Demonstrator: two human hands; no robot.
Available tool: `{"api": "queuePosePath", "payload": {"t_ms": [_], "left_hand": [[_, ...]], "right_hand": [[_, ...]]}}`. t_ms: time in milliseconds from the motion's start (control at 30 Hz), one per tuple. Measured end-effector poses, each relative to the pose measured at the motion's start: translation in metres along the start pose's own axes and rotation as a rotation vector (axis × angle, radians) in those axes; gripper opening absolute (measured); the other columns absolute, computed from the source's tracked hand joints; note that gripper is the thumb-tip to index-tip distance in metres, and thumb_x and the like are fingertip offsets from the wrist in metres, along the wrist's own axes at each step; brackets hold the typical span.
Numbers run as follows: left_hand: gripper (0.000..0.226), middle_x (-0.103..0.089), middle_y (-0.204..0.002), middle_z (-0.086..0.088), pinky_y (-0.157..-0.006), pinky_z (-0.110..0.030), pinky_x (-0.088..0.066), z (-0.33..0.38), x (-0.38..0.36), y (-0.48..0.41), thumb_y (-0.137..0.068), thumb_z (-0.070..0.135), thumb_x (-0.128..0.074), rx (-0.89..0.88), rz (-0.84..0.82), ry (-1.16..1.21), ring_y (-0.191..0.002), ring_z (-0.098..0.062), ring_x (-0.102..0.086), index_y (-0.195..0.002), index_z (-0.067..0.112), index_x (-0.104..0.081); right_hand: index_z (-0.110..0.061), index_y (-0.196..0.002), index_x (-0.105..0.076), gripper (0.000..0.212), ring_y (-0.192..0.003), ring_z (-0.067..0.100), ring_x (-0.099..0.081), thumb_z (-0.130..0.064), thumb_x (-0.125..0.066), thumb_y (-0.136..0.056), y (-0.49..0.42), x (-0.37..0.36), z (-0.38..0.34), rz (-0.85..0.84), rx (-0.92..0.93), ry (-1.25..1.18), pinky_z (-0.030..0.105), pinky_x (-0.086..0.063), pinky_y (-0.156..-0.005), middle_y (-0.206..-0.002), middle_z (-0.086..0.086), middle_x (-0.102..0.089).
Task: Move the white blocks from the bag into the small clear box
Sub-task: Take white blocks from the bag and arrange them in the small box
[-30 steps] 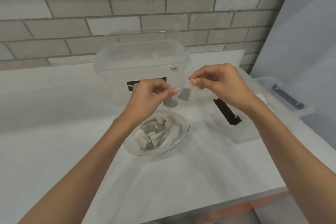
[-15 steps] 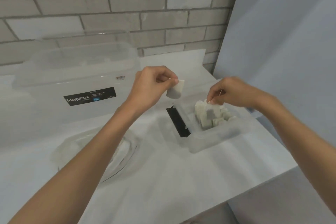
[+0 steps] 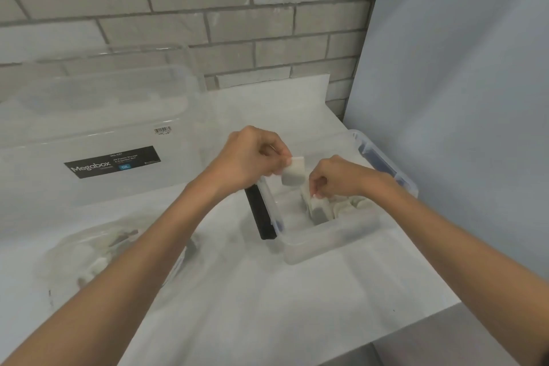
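Our left hand pinches one white block just over the small clear box; our right hand grips a second block inside, several more beside those fingers. One bag lies well left.

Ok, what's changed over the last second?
Both hands moved right, from above the clear bag of blocks to the small clear plastic box. The right hand has gone down into it and pinches a second white block atop those already inside. The left hand followed, holding its white rectangular block above the box's left rim, not yet released. The bag and the large clear Megabox tub stayed put.
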State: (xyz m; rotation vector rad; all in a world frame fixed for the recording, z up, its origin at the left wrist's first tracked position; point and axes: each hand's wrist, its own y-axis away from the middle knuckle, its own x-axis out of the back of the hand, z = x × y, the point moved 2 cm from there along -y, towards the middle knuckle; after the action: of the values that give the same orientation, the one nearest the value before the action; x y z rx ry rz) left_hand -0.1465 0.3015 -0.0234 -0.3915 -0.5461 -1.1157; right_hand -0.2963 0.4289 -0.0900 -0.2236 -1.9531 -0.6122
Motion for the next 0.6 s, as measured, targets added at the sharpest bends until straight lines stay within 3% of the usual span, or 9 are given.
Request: {"api": "queuePosePath", "payload": {"t_ms": [100,200,267,367,433,500,600], "left_hand": [[0.002,-0.073,-0.072,-0.007,-0.068,-0.022,-0.058,0.003,-0.023,-0.005,-0.084,0.011,-0.072,0.065,-0.227,-0.089,-0.066,-0.013,-0.07,-0.086,0.01,-0.073],[0.005,-0.074,-0.073,-0.005,-0.072,-0.022,-0.058,0.005,-0.047,-0.013,-0.085,0.008,-0.069,0.111,-0.375,-0.167,-0.069,-0.014,-0.072,-0.089,0.007,-0.071],[0.008,-0.071,-0.071,0.0,-0.072,-0.018,-0.056,0.007,-0.06,-0.019,-0.087,0.006,-0.065,0.15,-0.44,-0.231,-0.069,-0.014,-0.072,-0.093,0.004,-0.07],[0.009,-0.069,-0.074,0.0,-0.079,-0.023,-0.056,0.01,-0.078,-0.023,-0.09,0.003,-0.06,0.221,-0.519,-0.3,-0.085,-0.021,-0.074,-0.096,0.005,-0.066],[0.012,-0.072,-0.091,-0.009,-0.087,-0.032,-0.056,0.01,-0.085,-0.025,-0.09,0.002,-0.06,0.244,-0.526,-0.384,-0.094,-0.024,-0.072,-0.101,0.004,-0.064],[0.021,-0.067,-0.107,-0.01,-0.088,-0.037,-0.055,0.012,-0.083,-0.03,-0.089,0.003,-0.062,0.219,-0.431,-0.529,-0.098,-0.024,-0.069,-0.11,0.004,-0.061],[0.024,-0.064,-0.111,-0.008,-0.087,-0.038,-0.054,0.016,-0.072,-0.035,-0.088,0.001,-0.063,0.21,-0.336,-0.599,-0.097,-0.024,-0.068,-0.111,0.007,-0.058]], "right_hand": [[-0.02,-0.076,-0.069,0.019,-0.076,0.016,-0.062,-0.004,-0.062,-0.082,0.001,0.004,0.002,-0.001,0.002,-0.03,0.019,-0.045,-0.063,-0.078,-0.004,-0.063],[-0.017,-0.093,-0.073,0.023,-0.074,0.015,-0.062,-0.003,-0.058,-0.083,0.006,0.012,0.005,0.041,0.005,-0.076,0.019,-0.043,-0.062,-0.079,0.001,-0.065],[-0.019,-0.092,-0.072,0.022,-0.075,0.015,-0.06,-0.004,-0.058,-0.083,0.009,0.017,0.008,0.072,0.007,-0.092,0.021,-0.043,-0.063,-0.075,0.0,-0.065],[-0.024,-0.088,-0.07,0.02,-0.076,0.012,-0.061,-0.007,-0.06,-0.084,0.016,0.022,0.014,0.098,0.004,-0.111,0.025,-0.049,-0.067,-0.075,0.0,-0.067],[-0.022,-0.088,-0.07,0.019,-0.074,0.013,-0.062,-0.006,-0.06,-0.084,0.022,0.021,0.015,0.086,0.001,-0.118,0.026,-0.049,-0.067,-0.075,0.002,-0.068],[-0.016,-0.09,-0.073,0.024,-0.07,0.016,-0.062,0.0,-0.057,-0.082,0.025,0.018,0.014,0.056,0.0,-0.123,0.024,-0.049,-0.064,-0.073,0.002,-0.066],[-0.013,-0.091,-0.074,0.026,-0.072,0.021,-0.064,0.002,-0.056,-0.08,0.02,0.011,0.007,0.019,0.019,-0.098,0.028,-0.052,-0.066,-0.071,-0.004,-0.061]]}}
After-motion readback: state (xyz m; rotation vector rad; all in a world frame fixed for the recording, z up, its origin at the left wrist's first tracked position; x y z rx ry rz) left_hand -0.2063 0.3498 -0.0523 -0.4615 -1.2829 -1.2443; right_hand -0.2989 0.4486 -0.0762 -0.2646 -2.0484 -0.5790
